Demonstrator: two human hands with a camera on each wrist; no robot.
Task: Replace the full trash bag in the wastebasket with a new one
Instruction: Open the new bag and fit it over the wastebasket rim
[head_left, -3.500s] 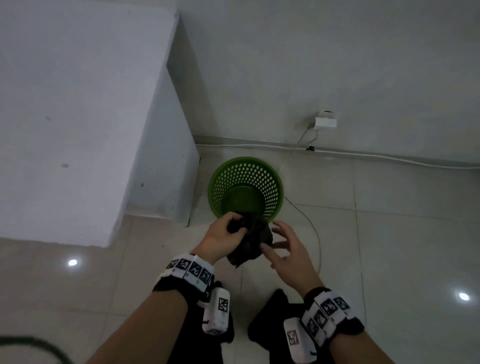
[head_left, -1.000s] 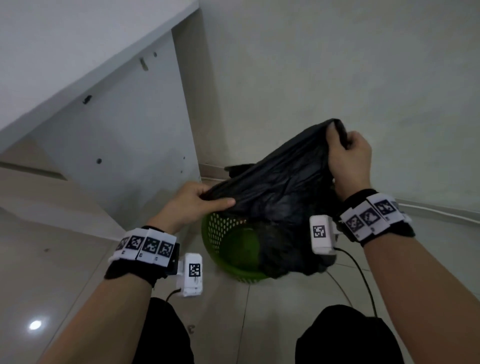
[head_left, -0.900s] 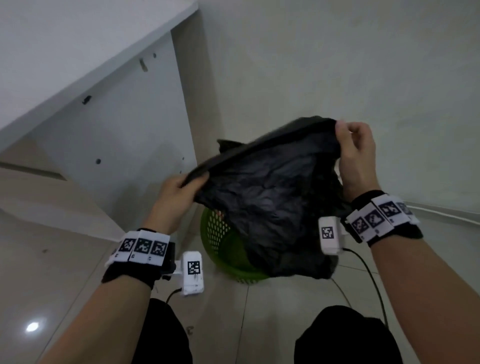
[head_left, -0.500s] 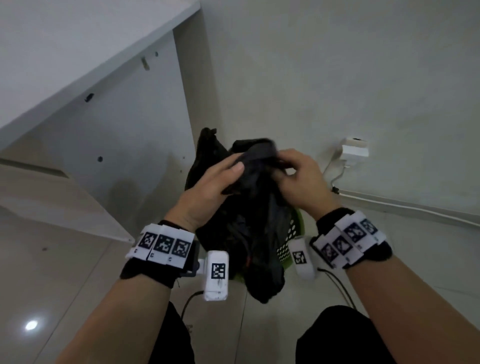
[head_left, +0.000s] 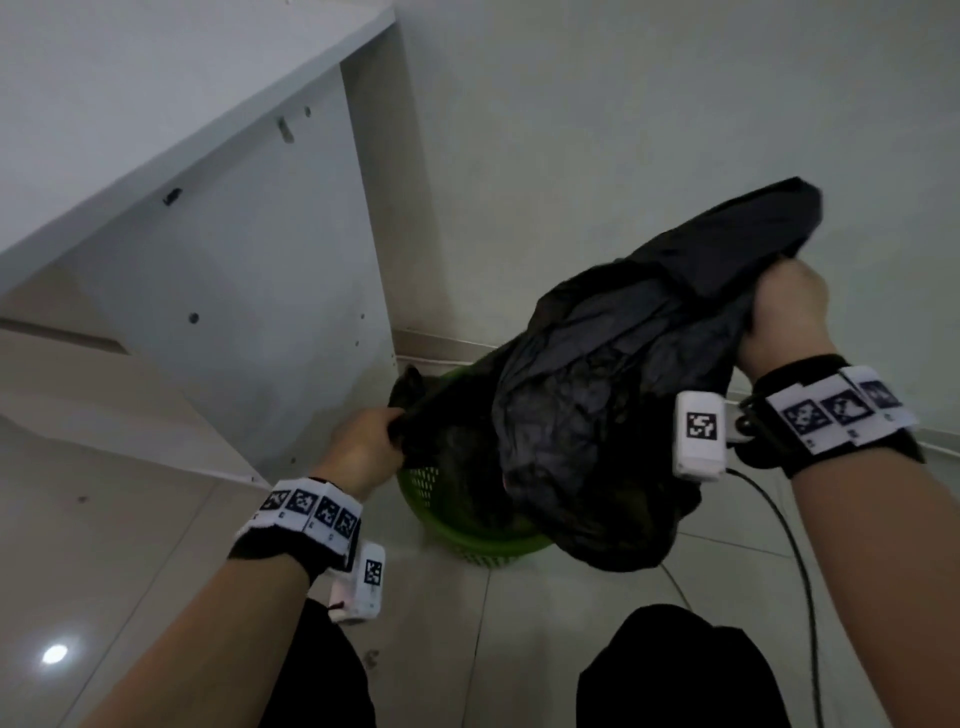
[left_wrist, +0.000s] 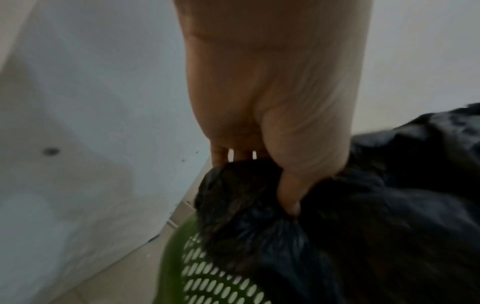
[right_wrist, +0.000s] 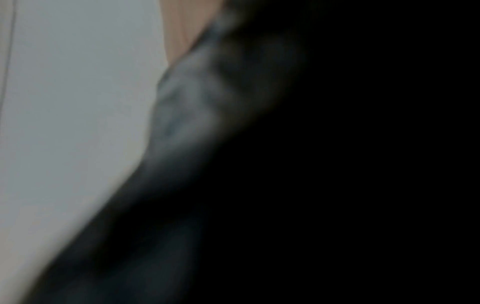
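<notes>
Left hand (head_left: 363, 449): grips black trash bag (head_left: 597, 395) edge, low beside green wastebasket (head_left: 467, 540).
Right hand (head_left: 784, 317): clenches opposite edge above it, spreading the mouth.

We see the trash bag (head_left: 597, 374) as thin black plastic film, crinkled, with a dull sheen on its folds. The wastebasket (head_left: 483, 543) looks like green perforated plastic, smooth at the rim. The floor (head_left: 130, 545) is glossy pale tile; the cabinet (head_left: 234, 291) is matt white board.
</notes>
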